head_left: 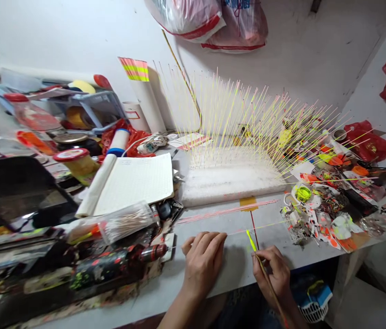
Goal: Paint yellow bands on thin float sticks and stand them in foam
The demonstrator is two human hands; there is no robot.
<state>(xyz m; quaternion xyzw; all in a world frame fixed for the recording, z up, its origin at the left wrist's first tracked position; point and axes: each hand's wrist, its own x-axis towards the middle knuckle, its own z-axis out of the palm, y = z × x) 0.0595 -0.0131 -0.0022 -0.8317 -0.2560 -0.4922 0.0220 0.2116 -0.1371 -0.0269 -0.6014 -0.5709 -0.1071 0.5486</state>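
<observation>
My left hand (202, 260) lies on the grey table (213, 219) with its fingers curled, pinching the end of a thin stick (257, 227) that stretches right across the table. My right hand (275, 272) grips a slim paintbrush (263, 267) whose yellow-green tip (250, 239) touches the stick. Just behind lies a bundle of pink sticks (225, 211). Farther back a white foam block (232, 180) holds several thin sticks with yellow and pink paint, standing up and fanning out.
An open notebook (133, 183) and a clear tube of sticks (126, 222) lie at the left among cluttered jars and bottles. Paint pots and stained scraps (319, 205) crowd the right side. Plastic bags (209, 20) hang on the wall.
</observation>
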